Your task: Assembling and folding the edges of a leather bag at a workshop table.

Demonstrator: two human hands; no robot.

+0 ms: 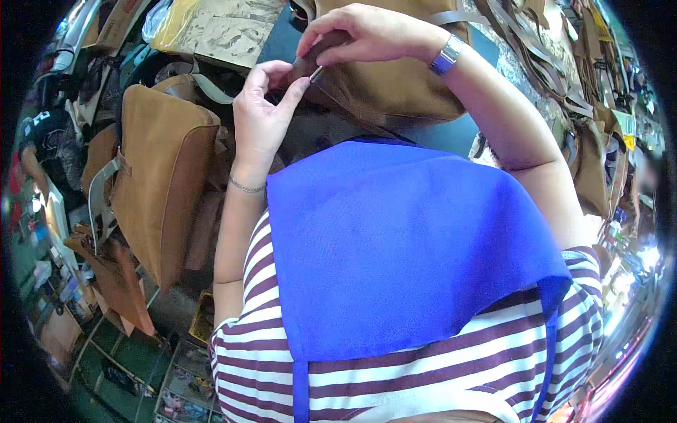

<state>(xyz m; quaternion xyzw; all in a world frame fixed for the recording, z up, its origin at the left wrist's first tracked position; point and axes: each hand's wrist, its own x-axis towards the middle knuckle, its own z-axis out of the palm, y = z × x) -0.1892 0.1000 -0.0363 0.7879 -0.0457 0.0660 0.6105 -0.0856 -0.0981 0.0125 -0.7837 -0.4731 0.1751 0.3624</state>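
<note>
My left hand (262, 106) is raised in front of me, thumb and fingers pinching the end of a dark brown leather strap (308, 65) where a small metal piece (316, 73) shows. My right hand (367, 32), with a silver watch on the wrist, curls over the same strap from above and grips it. Just behind the strap lies a tan leather bag (395, 84) on the dark work surface. A blue apron (402, 240) over a striped shirt hides everything below my hands.
Another tan leather bag (166, 176) with grey webbing straps stands at the left. More brown bags and straps (592, 155) pile up at the right. Flat sheets and cardboard (218, 28) lie at the top left. Shelves with small goods (106, 352) sit at the lower left.
</note>
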